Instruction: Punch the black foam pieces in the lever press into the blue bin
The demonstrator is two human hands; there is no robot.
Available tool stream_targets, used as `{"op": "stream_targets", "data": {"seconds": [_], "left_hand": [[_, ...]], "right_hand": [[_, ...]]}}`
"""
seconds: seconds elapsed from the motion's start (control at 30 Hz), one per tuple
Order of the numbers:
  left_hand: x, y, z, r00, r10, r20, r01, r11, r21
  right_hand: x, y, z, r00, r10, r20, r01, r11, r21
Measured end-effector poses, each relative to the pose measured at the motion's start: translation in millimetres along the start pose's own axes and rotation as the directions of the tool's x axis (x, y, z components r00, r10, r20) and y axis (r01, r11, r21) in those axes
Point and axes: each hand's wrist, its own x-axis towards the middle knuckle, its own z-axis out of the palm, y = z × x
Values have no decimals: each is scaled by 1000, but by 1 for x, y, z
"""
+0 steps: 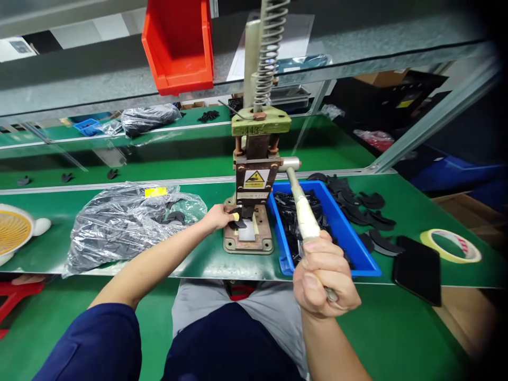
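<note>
A hand press [257, 177] with a tall spring and a warning label stands upright on the green bench. My right hand [326, 272] is wrapped round its lever handle [306, 216], which slants down toward me. At the press base, my left hand [219, 217] pinches a black curved plastic piece [238, 224] under the ram, with yellow tape on one finger. Whether the ram touches the piece I cannot tell. Just right of the press sits a blue bin [335, 227] full of small black parts.
Left of the press lies a clear bag [119, 225] of black pieces. Loose black pieces [349, 198], a tape roll [450, 246] and a black phone-like slab [417, 269] are on the right. A red bin [178, 47] hangs overhead; a white-rimmed fan [16, 230] sits far left.
</note>
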Motion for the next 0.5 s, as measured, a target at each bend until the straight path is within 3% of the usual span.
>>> {"op": "stream_targets", "data": {"seconds": [0.1,0.27,0.5], "left_hand": [[-6,3,7,996,-54,67,61,992,-110],[-11,4,14,995,-14,96,40,961,-275],[0,5,6,991,57,124,-45,994,-96]], "right_hand": [[3,-2,7,996,-66,-54,66,998,1],[4,-2,15,987,-78,-144,78,997,-5],[8,2,22,973,-127,-191,124,992,-26]]}}
